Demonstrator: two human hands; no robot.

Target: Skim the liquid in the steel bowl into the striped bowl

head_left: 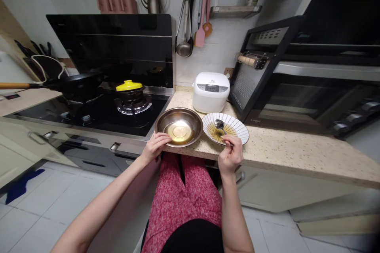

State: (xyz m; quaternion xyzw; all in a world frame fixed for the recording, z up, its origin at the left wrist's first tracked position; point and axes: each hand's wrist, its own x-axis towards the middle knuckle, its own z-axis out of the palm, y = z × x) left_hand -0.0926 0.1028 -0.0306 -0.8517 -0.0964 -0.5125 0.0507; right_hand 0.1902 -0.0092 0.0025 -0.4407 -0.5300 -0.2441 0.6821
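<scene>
A round metal bowl (192, 120) with yellowish liquid (179, 131) in its bottom sits at the counter's front edge. My left hand (156, 145) is closed on the bowl's near-left rim, thumb hidden below. Right beside the bowl, a white plate with dark radiating lines (240, 127) holds a shallow pool of yellow-brown liquid (213, 130). In my closed right hand (230, 153) is a metal spoon (219, 124), its head over the plate. Whether the spoon touches the plate, I cannot tell.
Behind the plate stands a white rice cooker (211, 91). A black oven (314, 99) fills the right. On the left hob are a yellow-lidded pot (129, 89) and a wok (77, 83) with a wooden handle. Utensils, including a ladle (184, 49), hang on the wall.
</scene>
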